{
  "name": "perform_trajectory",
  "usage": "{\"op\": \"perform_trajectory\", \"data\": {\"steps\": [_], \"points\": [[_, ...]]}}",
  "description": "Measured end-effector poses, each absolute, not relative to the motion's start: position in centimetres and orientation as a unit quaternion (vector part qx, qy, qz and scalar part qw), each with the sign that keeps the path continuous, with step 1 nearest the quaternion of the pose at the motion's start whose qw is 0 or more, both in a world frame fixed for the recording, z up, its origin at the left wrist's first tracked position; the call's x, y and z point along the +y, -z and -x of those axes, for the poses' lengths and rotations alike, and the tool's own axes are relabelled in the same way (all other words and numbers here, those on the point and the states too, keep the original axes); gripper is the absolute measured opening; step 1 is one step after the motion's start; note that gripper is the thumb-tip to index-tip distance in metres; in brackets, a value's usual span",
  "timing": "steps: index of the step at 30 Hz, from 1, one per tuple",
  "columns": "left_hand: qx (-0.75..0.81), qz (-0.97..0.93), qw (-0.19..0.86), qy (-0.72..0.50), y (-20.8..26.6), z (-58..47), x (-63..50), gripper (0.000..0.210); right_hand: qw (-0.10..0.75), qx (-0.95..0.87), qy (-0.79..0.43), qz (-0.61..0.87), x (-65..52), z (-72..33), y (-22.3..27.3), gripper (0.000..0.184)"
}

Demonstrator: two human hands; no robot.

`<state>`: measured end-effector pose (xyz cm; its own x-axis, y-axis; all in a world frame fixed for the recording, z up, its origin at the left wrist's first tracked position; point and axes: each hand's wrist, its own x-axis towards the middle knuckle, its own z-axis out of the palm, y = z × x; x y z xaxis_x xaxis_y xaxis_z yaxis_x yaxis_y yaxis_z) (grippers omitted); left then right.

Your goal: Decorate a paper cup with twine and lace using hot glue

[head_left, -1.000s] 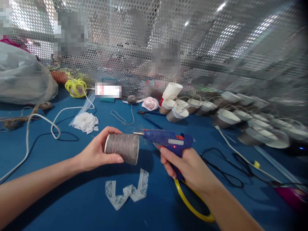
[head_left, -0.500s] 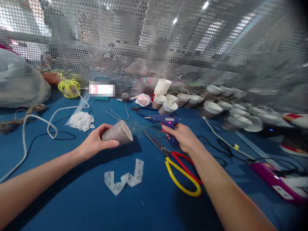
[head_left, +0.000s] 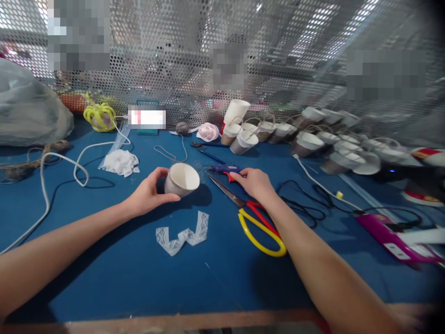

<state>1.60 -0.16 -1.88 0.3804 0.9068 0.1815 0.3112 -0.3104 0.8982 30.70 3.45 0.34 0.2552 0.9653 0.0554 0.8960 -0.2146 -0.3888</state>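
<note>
My left hand [head_left: 149,192] grips a paper cup [head_left: 182,178] wrapped in grey cord, tilted so that its white inside faces me. My right hand [head_left: 255,183] is closed on a blue glue gun [head_left: 222,169] with a red trigger; the gun is low at the table, lying over on its side. Just in front of it are large scissors [head_left: 236,199] with one yellow and one red handle, the red one partly behind my right forearm. A crumpled strip of white lace [head_left: 184,239] rests on the blue table [head_left: 139,278] below the cup.
Cord-covered cups with handles [head_left: 245,141] crowd the back right. Pliers [head_left: 212,144], a pink ribbon roll [head_left: 207,132] and a grey cord ball [head_left: 181,128] lie behind. A white lace pile [head_left: 121,162] and white cable [head_left: 47,185] are left, a purple power strip [head_left: 382,236] right.
The glue gun has come down from above the table and turned onto its side, my right hand still on it. My left hand has tipped the cup's mouth up and towards me.
</note>
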Motion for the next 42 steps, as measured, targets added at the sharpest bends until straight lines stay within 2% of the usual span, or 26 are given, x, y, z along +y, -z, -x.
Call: {"op": "perform_trajectory", "data": {"steps": [3,5,8,10,13,15,17,19,21,25,27,31,35,42], "points": [[0.436,-0.738,0.388,-0.338,1.9,-1.4,0.0,0.054,0.159,-0.627,-0.069,0.759,2.5,-29.9,-1.3,0.015],[0.454,-0.744,0.374,-0.318,2.1,-1.3,0.1,0.056,0.155,-0.668,-0.070,0.725,1.1,-28.8,-2.6,0.014],[0.477,-0.759,0.337,-0.288,2.2,-1.0,0.2,0.062,0.112,-0.759,-0.160,0.621,-1.7,-26.7,-4.6,0.010],[0.483,-0.766,0.321,-0.278,1.7,-0.6,0.0,0.065,0.044,-0.835,-0.268,0.479,-3.6,-25.4,-5.1,0.014],[0.506,-0.757,0.278,-0.307,0.2,0.3,-1.2,0.050,-0.015,-0.856,-0.295,0.424,-5.7,-23.9,-4.6,0.018],[0.504,-0.768,0.223,-0.326,-1.1,0.7,-2.6,0.032,-0.030,-0.857,-0.290,0.426,-6.4,-23.4,-3.9,0.010],[0.472,-0.804,0.206,-0.298,-2.1,0.6,-4.4,0.023,-0.019,-0.859,-0.292,0.420,-6.6,-23.0,-3.5,0.005],[0.409,-0.828,0.265,-0.278,-2.4,-0.2,-6.2,0.019,0.012,-0.861,-0.303,0.407,-6.6,-22.6,-3.7,0.006],[0.372,-0.814,0.356,-0.270,-2.1,-1.5,-7.4,0.024,0.037,-0.856,-0.318,0.406,-6.7,-22.3,-4.3,0.005],[0.350,-0.677,0.594,-0.258,-1.0,-3.5,-8.0,0.031,0.054,-0.816,-0.380,0.431,-7.0,-21.8,-5.5,0.005],[0.358,-0.622,0.655,-0.237,-0.9,-3.7,-7.6,0.031,0.072,-0.789,-0.421,0.442,-7.0,-21.7,-5.7,0.005],[0.378,-0.622,0.647,-0.227,-1.9,-2.6,-6.9,0.030,0.089,-0.748,-0.468,0.461,-6.5,-21.7,-5.8,0.006],[0.362,-0.623,0.626,-0.298,-3.0,-1.0,-6.4,0.026,0.084,-0.726,-0.493,0.472,-5.8,-21.8,-5.5,0.013],[0.353,-0.551,0.684,-0.323,-2.2,0.0,-5.8,0.023,0.147,-0.714,-0.497,0.471,-5.5,-21.1,-5.1,0.008]]}}
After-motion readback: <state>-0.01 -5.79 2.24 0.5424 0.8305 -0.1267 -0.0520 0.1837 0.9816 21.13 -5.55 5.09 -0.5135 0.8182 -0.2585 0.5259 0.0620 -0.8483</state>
